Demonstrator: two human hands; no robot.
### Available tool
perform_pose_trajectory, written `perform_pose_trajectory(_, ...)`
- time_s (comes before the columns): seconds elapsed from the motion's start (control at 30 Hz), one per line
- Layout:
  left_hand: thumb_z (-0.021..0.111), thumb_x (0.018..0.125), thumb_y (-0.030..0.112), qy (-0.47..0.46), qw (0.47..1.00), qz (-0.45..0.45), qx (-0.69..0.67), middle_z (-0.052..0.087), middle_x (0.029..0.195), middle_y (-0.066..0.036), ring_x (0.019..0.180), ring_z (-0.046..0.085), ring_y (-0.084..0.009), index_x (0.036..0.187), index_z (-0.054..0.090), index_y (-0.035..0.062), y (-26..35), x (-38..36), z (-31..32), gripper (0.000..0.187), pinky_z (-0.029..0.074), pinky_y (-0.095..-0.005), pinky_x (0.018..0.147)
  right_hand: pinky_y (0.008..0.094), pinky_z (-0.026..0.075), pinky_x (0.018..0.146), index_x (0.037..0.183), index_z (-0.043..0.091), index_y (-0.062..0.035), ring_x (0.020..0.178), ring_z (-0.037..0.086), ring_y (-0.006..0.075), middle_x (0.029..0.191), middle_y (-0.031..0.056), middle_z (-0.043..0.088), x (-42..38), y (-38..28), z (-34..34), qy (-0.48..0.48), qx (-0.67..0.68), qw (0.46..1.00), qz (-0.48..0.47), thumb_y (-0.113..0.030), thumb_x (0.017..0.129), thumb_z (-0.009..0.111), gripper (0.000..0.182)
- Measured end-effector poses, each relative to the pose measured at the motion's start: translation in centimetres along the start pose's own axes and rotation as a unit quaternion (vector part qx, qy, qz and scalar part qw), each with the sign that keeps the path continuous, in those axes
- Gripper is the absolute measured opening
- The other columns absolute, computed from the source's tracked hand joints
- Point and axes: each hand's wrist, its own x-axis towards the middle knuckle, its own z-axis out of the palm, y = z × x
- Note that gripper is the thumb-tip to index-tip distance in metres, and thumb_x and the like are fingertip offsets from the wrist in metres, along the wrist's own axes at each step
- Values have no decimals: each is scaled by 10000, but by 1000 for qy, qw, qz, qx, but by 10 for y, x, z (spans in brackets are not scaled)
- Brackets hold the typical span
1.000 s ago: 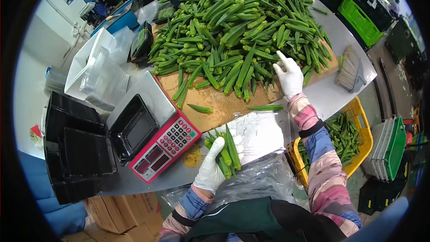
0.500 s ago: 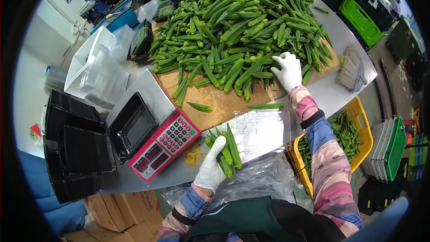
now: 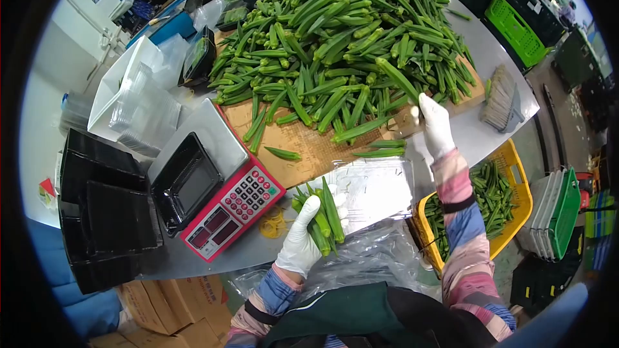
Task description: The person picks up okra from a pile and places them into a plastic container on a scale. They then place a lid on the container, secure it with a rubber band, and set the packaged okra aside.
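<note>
At the near edge of the table (image 3: 490, 45) we have a bunch of okra (image 3: 320, 216) clamped in our left hand (image 3: 302, 240), the gloved fingers wrapped round the lower half of the pods so their pointed tips fan up and away from us, just over the clear plastic sheet (image 3: 377, 188) and beside the red scale (image 3: 222, 203) with its black tray (image 3: 187, 180). Our right hand (image 3: 435, 122) is closed on a single okra pod (image 3: 398, 80), pinched near its lower end; the pod slants up and to the left over the edge of the big okra pile (image 3: 335, 32), so it sits above and left of the grip, while the bunch stands well apart, down by our body. We judge these pods light, fairly stiff yet easy to snap or bruise at the thin tip, and a little slick against the glove, so the thicker stem end or the middle looks the better place to take hold, with a gentle squeeze. A few loose pods lie on the cardboard (image 3: 309, 145) between the two hands, and a yellow crate (image 3: 500, 200) with more okra sits under our right forearm
</note>
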Motion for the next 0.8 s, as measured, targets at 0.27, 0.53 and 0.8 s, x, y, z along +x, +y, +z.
perform_pose_trajectory(0.27, 617, 1008, 397, -28, 999, 22, -16, 596, 1369, -152, 1128, 659, -265, 1526, 377, 22, 2, -4, 13, 683, 563, -459, 987, 290, 387, 675, 1102, 623, -42, 656, 454, 121, 703, -33, 460, -86, 0, 26, -91, 319, 926, 183, -426, 1066, 512, 402)
perform_pose_trajectory(0.53, 590, 1012, 445, -47, 998, 31, -11, 443, 1546, -186, 1355, 523, -313, 1541, 361, 49, 3, -7, 10, 699, 477, -518, 1090, 274, 394, 679, 1100, 616, -68, 655, 414, 107, 689, -54, 430, -135, 10, 58, -121, 420, 852, 287, -383, 1070, 519, 331)
perform_pose_trajectory(0.8, 589, 1006, 462, -85, 994, 65, -35, 403, 1551, -257, 1408, 454, -375, 1542, 343, 37, 7, -4, 5, 727, 416, -542, 1138, 238, 311, 603, 1146, 581, -13, 581, 334, 48, 602, -115, 350, -164, 2, 75, -195, 510, 769, 331, -211, 1092, 406, 270)
